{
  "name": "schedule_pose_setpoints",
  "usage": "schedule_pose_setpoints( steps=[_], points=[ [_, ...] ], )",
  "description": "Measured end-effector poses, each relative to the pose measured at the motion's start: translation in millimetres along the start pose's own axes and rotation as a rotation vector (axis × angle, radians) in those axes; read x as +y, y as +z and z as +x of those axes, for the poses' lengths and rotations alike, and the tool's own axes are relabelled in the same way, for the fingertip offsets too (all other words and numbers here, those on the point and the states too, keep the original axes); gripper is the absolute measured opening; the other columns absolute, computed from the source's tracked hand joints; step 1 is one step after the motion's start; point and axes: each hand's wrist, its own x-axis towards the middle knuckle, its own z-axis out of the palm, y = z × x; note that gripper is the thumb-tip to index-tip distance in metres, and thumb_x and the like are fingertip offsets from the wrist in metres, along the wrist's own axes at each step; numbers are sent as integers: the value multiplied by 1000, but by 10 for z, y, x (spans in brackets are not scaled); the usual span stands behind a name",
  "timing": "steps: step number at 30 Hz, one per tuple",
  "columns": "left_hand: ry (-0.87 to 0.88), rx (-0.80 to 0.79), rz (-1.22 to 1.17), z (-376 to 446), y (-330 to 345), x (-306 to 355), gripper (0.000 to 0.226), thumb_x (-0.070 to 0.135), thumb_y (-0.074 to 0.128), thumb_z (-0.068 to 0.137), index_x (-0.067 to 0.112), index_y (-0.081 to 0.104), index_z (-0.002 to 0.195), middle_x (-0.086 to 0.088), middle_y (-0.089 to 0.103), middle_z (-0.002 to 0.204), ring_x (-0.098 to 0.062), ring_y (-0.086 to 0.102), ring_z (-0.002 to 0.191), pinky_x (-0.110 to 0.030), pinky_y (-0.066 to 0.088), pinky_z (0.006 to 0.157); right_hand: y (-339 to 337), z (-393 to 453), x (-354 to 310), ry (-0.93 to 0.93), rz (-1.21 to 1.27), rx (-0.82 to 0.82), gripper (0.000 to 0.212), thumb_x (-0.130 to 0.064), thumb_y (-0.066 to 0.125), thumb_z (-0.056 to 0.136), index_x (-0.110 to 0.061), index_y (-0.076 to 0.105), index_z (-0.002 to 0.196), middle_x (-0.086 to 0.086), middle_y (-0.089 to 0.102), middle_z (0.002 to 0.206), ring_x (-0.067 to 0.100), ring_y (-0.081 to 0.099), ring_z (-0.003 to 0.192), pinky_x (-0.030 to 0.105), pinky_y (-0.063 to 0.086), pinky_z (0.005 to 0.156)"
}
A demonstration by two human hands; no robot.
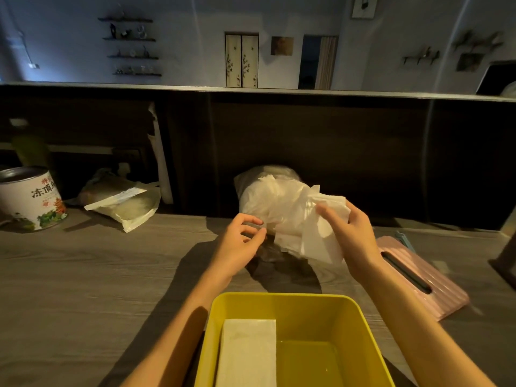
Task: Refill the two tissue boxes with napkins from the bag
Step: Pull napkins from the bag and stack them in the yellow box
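The right hand [354, 233] grips a bunch of white paper napkins [312, 236]. The open yellow plastic box [282, 303] sits just below, closer to us. The left hand [240, 238] holds nothing.

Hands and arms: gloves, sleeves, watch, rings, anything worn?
Nothing worn that shows. The left hand and the right hand are bare, without gloves, and both forearms are uncovered down to the frame's lower edge. No watch, band or ring is visible in the dim light.

Yellow tissue box [293, 308], pink ribbed tissue box [435, 283], white napkins [312, 233], grey wood-grain table [83, 275]
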Motion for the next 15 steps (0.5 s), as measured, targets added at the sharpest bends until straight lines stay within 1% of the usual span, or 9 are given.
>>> schedule_pose_setpoints(
  steps=[3,6,7,9,11,13,14,15],
  points=[
    [8,-42,-17,-10,29,38,20,25,64,97,24,58,116,0,69,103,-14,70,89,-23,60,70,-23,12,-7,-3,-27,76,10,-31,67,97,-31,62,106,-4,67,102,12,66,91,24,52,66],
    [4,-91,-37,-42,71,78,22,24,64,97,21,58,118,-2,70,103,-12,70,85,-21,59,68,-23,12,-12,-35,-148,63,13,-32,67,97,-32,59,107,-8,65,102,8,64,92,25,52,70],
    [2,-101,-26,-43,81,77,23,25,63,97,21,58,119,-1,70,103,-9,70,85,-19,58,67,-27,14,-24,-41,-145,71,13,-31,67,98,-31,59,108,-7,66,103,8,65,93,25,53,70],
    [-14,-90,-36,-46,95,82,22,26,61,99,20,58,120,0,71,102,-9,71,86,-19,57,67,-60,36,-59,-25,-73,82,8,-29,65,99,-31,62,106,-2,68,104,13,68,94,29,57,70],
    [-68,-93,-122,-24,85,68,21,24,58,101,16,58,121,-6,72,102,-17,72,85,-25,60,69,-108,58,-115,42,31,51,8,-28,63,99,-28,66,107,5,71,108,21,71,97,41,62,76],
    [-147,-99,-235,-16,89,117,23,25,57,102,13,58,121,-12,72,101,-21,71,79,-29,61,67,-141,73,-189,140,189,-18,23,-30,64,97,-22,67,118,10,72,113,28,72,102,50,60,86],
    [-187,-104,-281,-15,108,151,25,28,55,102,10,58,120,-12,72,98,-21,70,75,-28,61,63,-155,69,-223,184,258,-57,30,-32,65,93,-19,66,120,11,72,113,30,71,102,50,58,88],
    [-230,-110,-280,-4,120,177,28,31,52,103,9,59,118,-11,72,94,-20,70,73,-26,60,59,-180,64,-239,212,314,-102,35,-34,64,86,-16,67,116,11,72,107,29,70,97,47,57,84]
  ],
)
